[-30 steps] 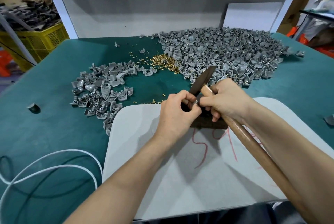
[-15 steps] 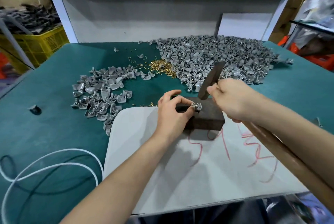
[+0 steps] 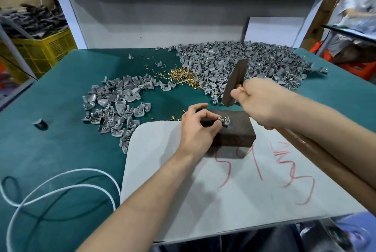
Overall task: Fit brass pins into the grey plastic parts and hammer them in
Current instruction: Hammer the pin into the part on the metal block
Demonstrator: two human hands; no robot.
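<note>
My left hand pinches a small grey plastic part with a brass pin in it, holding it on top of a dark metal block. My right hand grips a hammer just below its dark head; the head is raised above and behind the block, and the wooden handle runs back under my right forearm. A small heap of brass pins lies on the green mat between two piles of grey parts: a large one behind and a smaller one at the left.
The block stands on a white board with red scribbles at the table's front. A white cable loops at the front left. One stray grey part lies far left. A yellow crate stands beyond the table's left side.
My hands have drawn apart: the right hand has lifted the hammer head up and away from the block. The left hand keeps holding the part on the block.
</note>
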